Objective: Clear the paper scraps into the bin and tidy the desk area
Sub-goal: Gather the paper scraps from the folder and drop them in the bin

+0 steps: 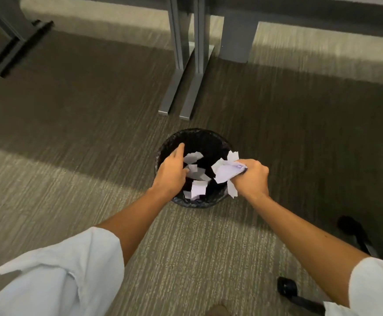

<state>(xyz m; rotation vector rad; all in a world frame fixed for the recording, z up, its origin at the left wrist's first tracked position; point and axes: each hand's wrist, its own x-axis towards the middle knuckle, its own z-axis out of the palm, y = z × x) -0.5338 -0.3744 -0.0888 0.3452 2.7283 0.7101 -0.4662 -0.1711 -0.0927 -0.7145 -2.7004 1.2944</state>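
Note:
A round black bin point(199, 134) stands on the carpet below me. Loose white paper scraps point(197, 187) are inside it or falling into it. My left hand point(171, 172) hovers over the bin's left side with its fingers spread and nothing gripped. My right hand point(252, 176) is over the bin's right rim, shut on a bunch of white paper scraps point(225, 169) that stick out toward the bin's middle.
Grey metal desk legs point(186, 65) with flat feet stand just beyond the bin. Another dark desk foot point(15, 49) lies at the far left. A black chair base with castors point(354, 233) is at the lower right. Striped grey carpet point(72, 156) surrounds the bin.

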